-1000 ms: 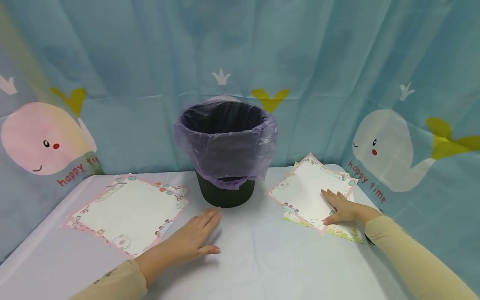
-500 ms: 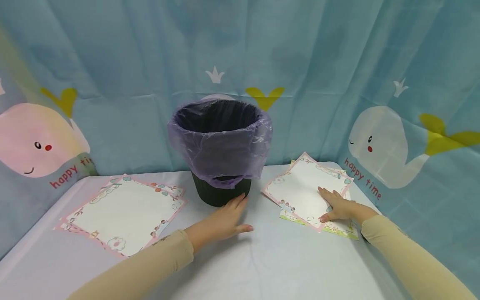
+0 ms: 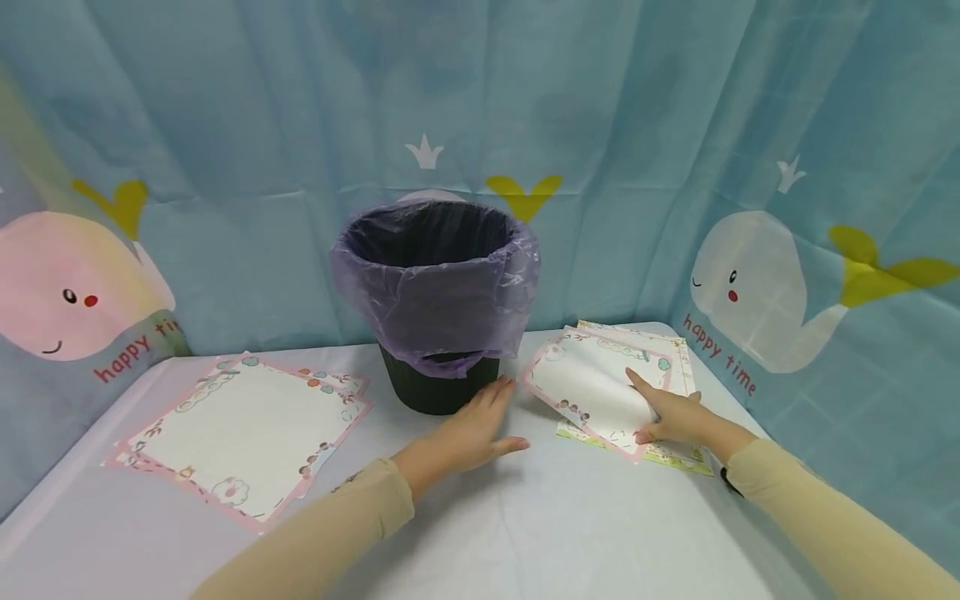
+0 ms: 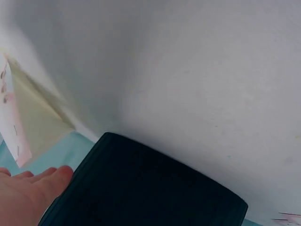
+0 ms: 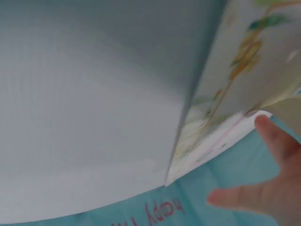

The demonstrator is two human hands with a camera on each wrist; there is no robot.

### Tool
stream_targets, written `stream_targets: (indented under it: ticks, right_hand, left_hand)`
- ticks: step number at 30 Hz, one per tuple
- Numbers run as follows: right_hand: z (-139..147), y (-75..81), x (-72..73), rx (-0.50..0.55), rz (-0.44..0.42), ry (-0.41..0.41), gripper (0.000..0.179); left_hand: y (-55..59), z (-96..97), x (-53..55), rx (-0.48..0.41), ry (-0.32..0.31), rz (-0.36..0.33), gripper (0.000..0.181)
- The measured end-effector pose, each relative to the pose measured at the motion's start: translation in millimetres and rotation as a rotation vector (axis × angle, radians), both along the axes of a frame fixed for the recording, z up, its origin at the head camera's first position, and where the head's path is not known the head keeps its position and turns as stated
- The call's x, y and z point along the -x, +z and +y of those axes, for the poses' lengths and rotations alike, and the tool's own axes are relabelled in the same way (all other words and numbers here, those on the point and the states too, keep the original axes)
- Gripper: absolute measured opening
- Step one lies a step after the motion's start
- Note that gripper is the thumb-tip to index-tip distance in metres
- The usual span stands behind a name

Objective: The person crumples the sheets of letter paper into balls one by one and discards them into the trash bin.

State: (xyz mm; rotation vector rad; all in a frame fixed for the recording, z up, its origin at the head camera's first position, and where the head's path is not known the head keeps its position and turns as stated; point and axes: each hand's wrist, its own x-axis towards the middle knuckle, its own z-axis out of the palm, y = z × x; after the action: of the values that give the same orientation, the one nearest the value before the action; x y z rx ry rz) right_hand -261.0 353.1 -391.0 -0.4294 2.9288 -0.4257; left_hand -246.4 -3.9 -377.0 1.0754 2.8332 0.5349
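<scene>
My left hand lies with straight fingers beside the base of a dark bin, lined with a purple plastic bag. In the left wrist view its fingertips appear to touch or nearly touch the bin's side. On the right, my right hand presses on a pink-bordered sheet of paper, thumb and forefinger spread. The sheet buckles upward under the hand, and its left part is lifted. Beneath it lie more patterned sheets. In the right wrist view a straight fingertip touches the sheet's edge.
More pink-bordered sheets lie stacked at the left of the white-covered table. A blue curtain printed with whales hangs behind and along both sides. Something small and dark sits by the right wrist.
My left hand has moved right and forward to the bin's base. My right hand has pushed the top sheet, which now buckles and has slid leftward off the sheets below. The view has shifted slightly.
</scene>
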Motion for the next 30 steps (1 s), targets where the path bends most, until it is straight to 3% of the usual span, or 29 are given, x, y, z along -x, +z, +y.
stream_targets:
  ticks: [10,15,19,23,30]
  right_hand:
    - [-43,24.9,-38.2,0.026,0.382,0.081,0.086]
    - [-68,43.2,-57.1,-0.005,0.5,0.114,0.077]
    - [-87,50.4,-67.7,0.0,0.651,0.214,0.07]
    - [-103,51.8,-74.3,0.122,0.773,0.309,0.068]
    - [-138,55.8,-76.1,0.539,0.747,0.33,0.046]
  left_hand:
    - [20.0,-5.1,-19.6,-0.108,-0.033,0.166,0.095]
    - [30.4,-12.9,-28.2,-0.06,-0.038,0.299,0.102]
    - [37.4,-21.3,-33.8,-0.006,-0.033,0.386,0.107]
    - [44.4,-30.7,-39.1,-0.018,-0.005,0.412,0.104]
    - [44.5,-42.5,-45.3,-0.078,0.01,0.348,0.093]
